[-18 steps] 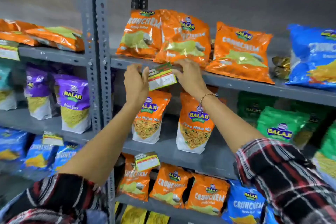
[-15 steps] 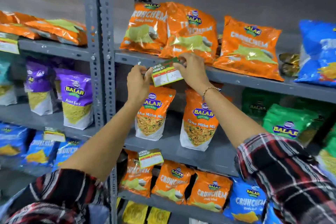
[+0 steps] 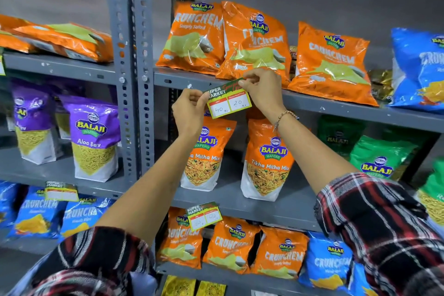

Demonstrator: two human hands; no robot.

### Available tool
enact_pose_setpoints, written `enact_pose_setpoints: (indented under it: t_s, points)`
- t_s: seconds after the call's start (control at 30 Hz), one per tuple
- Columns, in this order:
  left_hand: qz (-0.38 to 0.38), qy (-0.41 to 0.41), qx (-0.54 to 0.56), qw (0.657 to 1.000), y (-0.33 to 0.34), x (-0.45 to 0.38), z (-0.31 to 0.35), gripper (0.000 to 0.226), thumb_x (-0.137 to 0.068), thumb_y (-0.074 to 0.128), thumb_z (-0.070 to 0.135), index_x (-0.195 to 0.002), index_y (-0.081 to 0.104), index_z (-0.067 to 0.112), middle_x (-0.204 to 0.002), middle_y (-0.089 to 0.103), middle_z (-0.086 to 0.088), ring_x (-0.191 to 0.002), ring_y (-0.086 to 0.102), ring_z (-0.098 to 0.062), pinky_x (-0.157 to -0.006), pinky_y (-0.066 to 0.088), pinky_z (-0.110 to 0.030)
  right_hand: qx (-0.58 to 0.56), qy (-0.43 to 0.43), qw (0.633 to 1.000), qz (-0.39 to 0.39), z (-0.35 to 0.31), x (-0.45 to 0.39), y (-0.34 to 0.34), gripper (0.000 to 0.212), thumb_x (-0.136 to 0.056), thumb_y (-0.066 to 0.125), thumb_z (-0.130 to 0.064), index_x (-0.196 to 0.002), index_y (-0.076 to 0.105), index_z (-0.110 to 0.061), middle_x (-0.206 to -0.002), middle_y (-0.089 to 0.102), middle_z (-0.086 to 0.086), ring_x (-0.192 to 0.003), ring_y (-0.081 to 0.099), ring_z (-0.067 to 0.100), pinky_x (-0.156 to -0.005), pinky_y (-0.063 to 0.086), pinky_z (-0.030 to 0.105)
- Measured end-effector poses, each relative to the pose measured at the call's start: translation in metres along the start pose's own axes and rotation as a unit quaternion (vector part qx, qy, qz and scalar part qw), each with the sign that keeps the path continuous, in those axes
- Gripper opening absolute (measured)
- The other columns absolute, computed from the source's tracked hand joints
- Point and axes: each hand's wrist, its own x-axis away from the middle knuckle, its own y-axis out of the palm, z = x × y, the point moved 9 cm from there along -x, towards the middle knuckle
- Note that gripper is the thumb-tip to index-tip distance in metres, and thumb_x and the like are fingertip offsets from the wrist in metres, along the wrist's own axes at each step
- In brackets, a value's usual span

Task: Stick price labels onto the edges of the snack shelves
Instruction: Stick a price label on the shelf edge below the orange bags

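Observation:
A green price label [image 3: 229, 102] with two white boxes reading 40 and 20 is held tilted against the front edge of the top grey shelf [image 3: 312, 106]. My left hand [image 3: 189, 110] pinches its left end, just below the shelf edge. My right hand [image 3: 260, 90] pinches its upper right corner, right at the shelf edge under the orange Crunchem bags [image 3: 254, 41]. A second price label [image 3: 204, 215] hangs on the edge of the shelf below. A third one [image 3: 61, 191] sits on the left unit's lower shelf edge.
Grey slotted uprights [image 3: 131, 67] separate two shelf units. Orange Tikha Mitha Mix pouches [image 3: 266, 163] stand behind my forearms. Purple Aloo Sev pouches [image 3: 92, 139] stand on the left, green bags [image 3: 379, 163] and blue bags [image 3: 420, 67] on the right.
Both hands have shifted their grip to the label's ends, and its front face with the price boxes shows more fully. The view has moved closer to the shelf.

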Motion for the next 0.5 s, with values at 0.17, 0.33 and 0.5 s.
enact_pose_setpoints:
  t_s: [0.17, 0.33, 0.5]
  points:
    - [0.001, 0.004, -0.022, 1.000, 0.000, -0.005, 0.000, 0.017, -0.088, 0.064, 0.027, -0.089, 0.062, 0.011, -0.085, 0.064, 0.003, -0.078, 0.059, -0.006, -0.061, 0.045, -0.015, 0.038, 0.025, 0.999, 0.006, -0.001, -0.002, 0.001, 0.010, -0.082, 0.070, -0.021, -0.081, 0.069, -0.011, -0.098, 0.068, 0.008, -0.092, 0.063, 0.019, -0.068, 0.046, 0.028]
    - [-0.012, 0.028, -0.050, 0.998, -0.001, -0.011, 0.001, 0.016, -0.086, 0.066, 0.029, -0.087, 0.063, 0.013, -0.085, 0.067, 0.001, -0.080, 0.062, -0.011, -0.065, 0.050, -0.026, 0.022, 0.047, 0.998, 0.025, -0.001, 0.012, -0.002, 0.009, -0.082, 0.069, -0.021, -0.077, 0.070, -0.013, -0.100, 0.063, 0.003, -0.108, 0.056, 0.022, -0.086, 0.049, 0.036]
    - [-0.034, 0.063, -0.070, 0.995, -0.004, -0.015, 0.008, 0.010, -0.085, 0.067, 0.026, -0.081, 0.063, 0.018, -0.082, 0.065, 0.002, -0.078, 0.061, -0.014, -0.071, 0.053, -0.035, -0.060, 0.093, 0.993, 0.035, 0.010, 0.030, -0.002, 0.008, -0.077, 0.070, -0.017, -0.070, 0.071, -0.017, -0.083, 0.059, -0.007, -0.088, 0.055, 0.014, -0.077, 0.041, 0.029]
